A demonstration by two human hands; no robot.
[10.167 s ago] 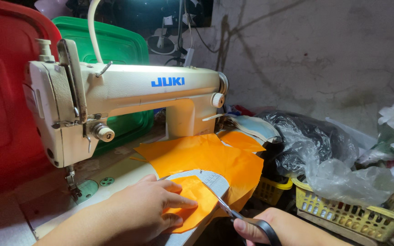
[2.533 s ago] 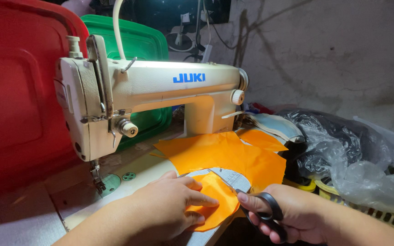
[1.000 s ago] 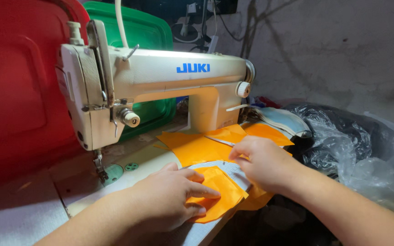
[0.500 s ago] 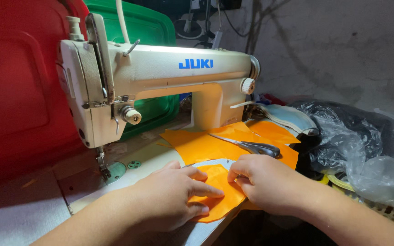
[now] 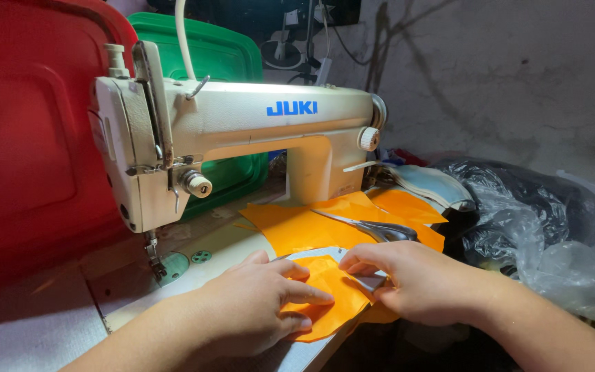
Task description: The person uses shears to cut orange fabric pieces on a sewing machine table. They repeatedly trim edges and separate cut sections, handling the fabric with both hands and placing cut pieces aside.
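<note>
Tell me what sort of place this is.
Probably a small sewing workshop. A cream industrial sewing machine stands on the worktable, scissors lie on orange fabric, and both hands, left hand and right hand, press a smaller orange piece. Plastic bags pile up alongside.

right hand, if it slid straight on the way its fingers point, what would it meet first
Probably the left hand: the right hand points leftward across the small orange piece, fingertips nearly meeting. Depth is unclear.

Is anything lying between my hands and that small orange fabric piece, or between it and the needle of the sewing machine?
Nothing visible. The left hand and the right hand already rest on the small orange fabric piece. The cream metal machine bed towards the needle looks bare; the steel scissors lie off to the right.
</note>
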